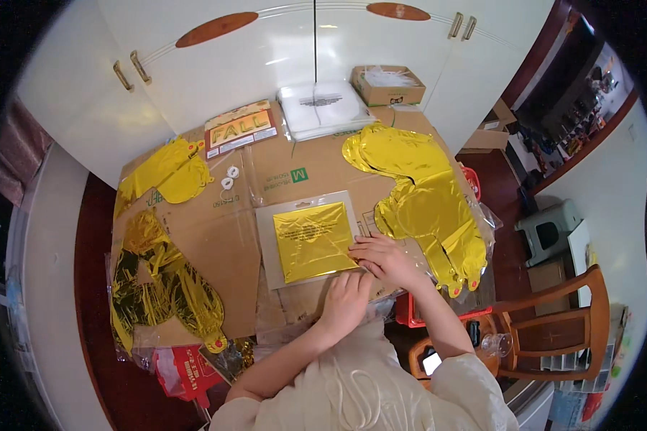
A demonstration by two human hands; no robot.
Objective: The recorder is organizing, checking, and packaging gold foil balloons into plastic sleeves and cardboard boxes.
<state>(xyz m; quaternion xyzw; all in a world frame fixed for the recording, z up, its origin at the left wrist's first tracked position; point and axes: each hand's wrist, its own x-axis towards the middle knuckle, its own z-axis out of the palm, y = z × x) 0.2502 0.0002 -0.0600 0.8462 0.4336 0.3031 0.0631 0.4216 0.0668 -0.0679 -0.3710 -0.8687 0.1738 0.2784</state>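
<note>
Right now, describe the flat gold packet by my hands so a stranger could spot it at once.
Before the white cabinet stands a cardboard-covered table. Near the table's front edge, a pale card lies with the right hand and left hand by its lower right corner. The packet on it is squarish with small dark print, unlike the larger, uneven gold foil shapes on either side.
</note>
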